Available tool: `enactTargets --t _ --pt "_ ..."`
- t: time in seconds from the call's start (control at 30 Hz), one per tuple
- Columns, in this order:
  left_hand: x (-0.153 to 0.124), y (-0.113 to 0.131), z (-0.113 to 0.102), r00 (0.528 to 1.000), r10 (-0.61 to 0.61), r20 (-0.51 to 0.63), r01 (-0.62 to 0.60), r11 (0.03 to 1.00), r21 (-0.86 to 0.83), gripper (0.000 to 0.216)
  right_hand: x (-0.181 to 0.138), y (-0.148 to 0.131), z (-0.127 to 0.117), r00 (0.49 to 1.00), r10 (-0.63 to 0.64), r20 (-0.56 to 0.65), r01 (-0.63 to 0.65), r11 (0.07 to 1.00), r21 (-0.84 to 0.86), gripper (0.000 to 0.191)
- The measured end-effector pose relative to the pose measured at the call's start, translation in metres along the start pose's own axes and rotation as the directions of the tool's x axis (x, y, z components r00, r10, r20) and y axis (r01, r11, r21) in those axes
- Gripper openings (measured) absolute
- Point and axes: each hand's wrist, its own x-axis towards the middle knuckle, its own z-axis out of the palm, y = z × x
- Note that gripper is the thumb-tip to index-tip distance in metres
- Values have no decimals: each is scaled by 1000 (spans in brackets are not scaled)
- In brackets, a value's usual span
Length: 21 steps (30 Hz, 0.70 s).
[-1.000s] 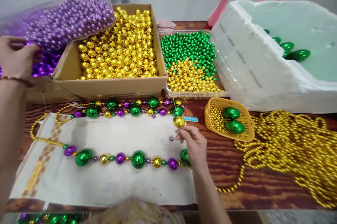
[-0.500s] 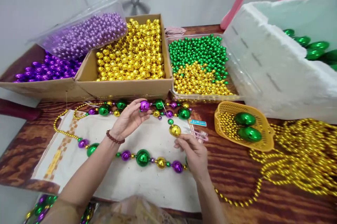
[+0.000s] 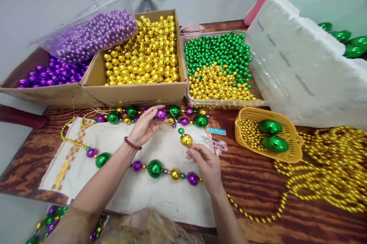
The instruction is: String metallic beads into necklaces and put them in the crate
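Gold bead [image 3: 186,140] and small green bead [image 3: 181,131] sit threaded below a thin needle [image 3: 175,120] over a white cloth [image 3: 169,198] in the head view, the person's right hand [image 3: 207,167] pinching the gold one's lower edge. Beside the needle, the left hand [image 3: 147,123] pinches a purple bead [image 3: 161,114] between thumb and fingers, while a beaded strand [image 3: 155,168] lies across the cloth.

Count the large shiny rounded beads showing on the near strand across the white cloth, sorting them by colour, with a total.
Large shiny purple beads: 3
Large shiny green beads: 2
Large shiny gold bead: 1
Total showing: 6; the left forearm hides part of the strand.
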Motion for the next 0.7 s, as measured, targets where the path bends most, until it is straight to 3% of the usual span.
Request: enactTargets --t 0.2,0.33,0.47,0.7 --pt "-6 4 1 998 -58 7 58 997 -44 32 -1 0 0 1000 20 -5 -20 1000 3 14" --pt "-5 4 2 1000 -3 6 3 999 -32 33 -1 -1 1 1000 17 21 -16 999 -33 15" --pt "-1 1 3 995 40 -94 -49 994 -99 20 -2 -5 2 998 -27 53 32 995 -91 16" --pt "3 3 8 981 -99 -166 60 972 -225 21 -5 -9 0 988 -102 115 118 982 -150 15"
